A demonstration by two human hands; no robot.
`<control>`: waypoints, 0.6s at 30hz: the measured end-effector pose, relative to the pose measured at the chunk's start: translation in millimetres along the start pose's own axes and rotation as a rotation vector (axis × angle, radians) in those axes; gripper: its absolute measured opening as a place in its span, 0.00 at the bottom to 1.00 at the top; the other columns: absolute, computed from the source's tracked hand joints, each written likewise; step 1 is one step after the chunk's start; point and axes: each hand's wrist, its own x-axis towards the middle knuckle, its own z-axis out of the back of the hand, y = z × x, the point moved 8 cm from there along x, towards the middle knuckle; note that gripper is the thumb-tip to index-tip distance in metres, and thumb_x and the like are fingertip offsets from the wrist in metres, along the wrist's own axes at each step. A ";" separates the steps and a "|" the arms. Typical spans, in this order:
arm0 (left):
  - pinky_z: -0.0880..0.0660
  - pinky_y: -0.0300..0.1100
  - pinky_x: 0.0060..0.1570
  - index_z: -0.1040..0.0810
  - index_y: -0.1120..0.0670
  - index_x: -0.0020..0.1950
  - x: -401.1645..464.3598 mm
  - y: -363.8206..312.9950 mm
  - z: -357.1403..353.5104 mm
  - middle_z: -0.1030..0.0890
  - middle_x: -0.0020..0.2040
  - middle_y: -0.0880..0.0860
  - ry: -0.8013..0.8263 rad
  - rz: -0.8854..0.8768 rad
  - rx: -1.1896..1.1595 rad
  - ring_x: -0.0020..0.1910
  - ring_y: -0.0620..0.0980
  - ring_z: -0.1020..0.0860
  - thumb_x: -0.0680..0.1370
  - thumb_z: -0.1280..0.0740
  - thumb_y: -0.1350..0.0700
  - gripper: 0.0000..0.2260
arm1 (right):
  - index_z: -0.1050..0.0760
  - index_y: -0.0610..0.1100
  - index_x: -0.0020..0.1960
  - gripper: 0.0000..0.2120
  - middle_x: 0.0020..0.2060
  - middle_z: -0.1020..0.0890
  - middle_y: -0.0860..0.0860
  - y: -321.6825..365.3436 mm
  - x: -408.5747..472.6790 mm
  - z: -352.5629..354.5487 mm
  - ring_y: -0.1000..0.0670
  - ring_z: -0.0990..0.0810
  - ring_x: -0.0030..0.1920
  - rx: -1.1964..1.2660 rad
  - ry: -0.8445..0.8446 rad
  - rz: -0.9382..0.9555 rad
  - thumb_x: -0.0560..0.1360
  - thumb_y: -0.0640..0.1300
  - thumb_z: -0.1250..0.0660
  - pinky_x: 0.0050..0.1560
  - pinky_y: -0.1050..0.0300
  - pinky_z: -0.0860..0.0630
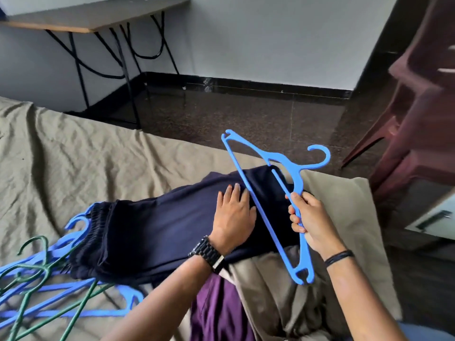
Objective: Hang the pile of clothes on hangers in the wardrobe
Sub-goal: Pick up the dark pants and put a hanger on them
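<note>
Purple garment [216, 308] bunched nearest, under the left forearm. Right hand [312, 222] clenched round lower arm of blue hanger [275, 200], hanger tilted, hook pointing away right. Left hand [234, 212] flat, fingers straight, pressing navy trousers [152, 230] spread on the bed [73, 156], just left of the hanger. Left of that hand, loose heap of spare hangers [44, 279], blue and green, partly under the waistband. Trousers soft, limp, light, likely to slide off smooth plastic; best folded over the hanger's bottom bar, gripped at the legs. Hanger stiff, light. Beyond: table [93, 18], maroon chairs [423, 107].
</note>
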 end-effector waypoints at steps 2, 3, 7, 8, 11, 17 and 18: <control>0.38 0.61 0.68 0.27 0.61 0.66 8.5 -26.6 -7.5 0.29 0.69 0.62 0.032 -0.075 0.038 0.70 0.63 0.32 0.76 0.47 0.49 0.25 | 0.27 0.39 0.48 0.08 0.31 0.32 0.48 3.3 1.3 26.4 0.54 0.39 0.24 -0.018 -0.055 0.023 0.81 0.41 0.42 0.18 0.67 0.45; 0.42 0.60 0.70 0.29 0.61 0.67 14.4 -39.0 -13.8 0.31 0.70 0.61 0.073 -0.115 0.055 0.71 0.63 0.35 0.77 0.45 0.51 0.23 | 0.27 0.38 0.48 0.08 0.30 0.32 0.48 4.8 2.2 38.6 0.54 0.39 0.24 -0.028 -0.079 0.038 0.81 0.41 0.41 0.18 0.67 0.46; 0.38 0.55 0.65 0.28 0.60 0.63 35.2 -72.2 -24.1 0.29 0.62 0.62 0.132 -0.228 0.077 0.63 0.63 0.31 0.77 0.42 0.58 0.15 | 0.30 0.40 0.41 0.10 0.29 0.32 0.48 8.5 7.1 76.5 0.52 0.39 0.24 -0.089 -0.188 0.117 0.81 0.41 0.40 0.19 0.67 0.46; 0.35 0.54 0.59 0.27 0.59 0.61 39.2 -77.8 -22.6 0.28 0.59 0.61 0.118 -0.233 0.080 0.59 0.63 0.30 0.77 0.42 0.59 0.14 | 0.30 0.40 0.40 0.11 0.29 0.31 0.48 10.0 8.0 84.7 0.52 0.38 0.24 -0.124 -0.224 0.141 0.80 0.42 0.40 0.20 0.67 0.45; 0.33 0.51 0.52 0.28 0.55 0.65 51.1 -92.9 -24.4 0.31 0.62 0.58 0.126 -0.287 0.114 0.56 0.60 0.31 0.76 0.43 0.60 0.17 | 0.31 0.39 0.38 0.13 0.27 0.28 0.48 13.1 10.9 101.5 0.50 0.34 0.25 -0.269 -0.325 0.216 0.80 0.44 0.39 0.22 0.64 0.40; 0.28 0.49 0.49 0.26 0.51 0.65 69.9 -106.3 -49.3 0.31 0.65 0.53 0.382 -0.397 0.183 0.58 0.57 0.31 0.78 0.42 0.58 0.16 | 0.32 0.45 0.35 0.14 0.27 0.25 0.49 12.3 8.1 102.3 0.49 0.30 0.26 -0.454 -0.368 0.262 0.79 0.45 0.39 0.34 0.54 0.32; 0.28 0.48 0.48 0.25 0.51 0.63 72.1 -104.9 -49.2 0.30 0.63 0.53 0.386 -0.385 0.164 0.58 0.57 0.30 0.78 0.41 0.58 0.15 | 0.32 0.45 0.34 0.15 0.27 0.25 0.49 10.7 6.6 101.0 0.49 0.30 0.26 -0.455 -0.364 0.259 0.79 0.44 0.39 0.34 0.54 0.32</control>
